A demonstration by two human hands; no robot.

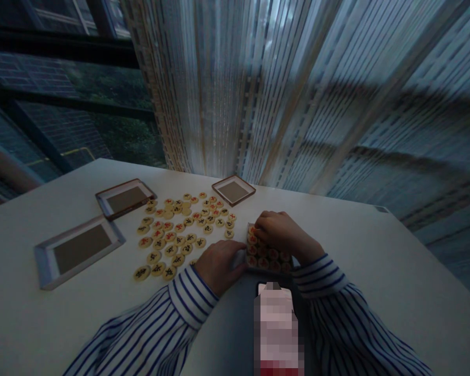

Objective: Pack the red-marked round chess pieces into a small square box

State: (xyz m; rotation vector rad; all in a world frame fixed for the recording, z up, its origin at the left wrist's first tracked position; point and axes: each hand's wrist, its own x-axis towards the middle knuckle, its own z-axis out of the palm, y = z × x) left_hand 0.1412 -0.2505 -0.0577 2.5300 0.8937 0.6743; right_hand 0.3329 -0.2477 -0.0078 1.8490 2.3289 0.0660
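Observation:
A small box (269, 270) in front of me holds rows of round wooden xiangqi pieces with red characters. My left hand (219, 266) is at its left side, thumb and index finger on the box edge. Over the box's far left corner, my right hand (284, 235) has its fingers pinched together at a xiangqi piece (252, 230); the fingertips partly hide it. The right hand also covers some pieces in the box. Many loose xiangqi pieces (179, 227), with red or black characters, lie spread left of the box, some overlapping.
Two open trays, a larger one (43, 261) and a brown-rimmed one (117, 213), lie at the left. Another shallow tray (241, 200) sits at the back. A phone (276, 313) with a blurred screen is near me. Behind the white table (356, 250) hang curtains (219, 104).

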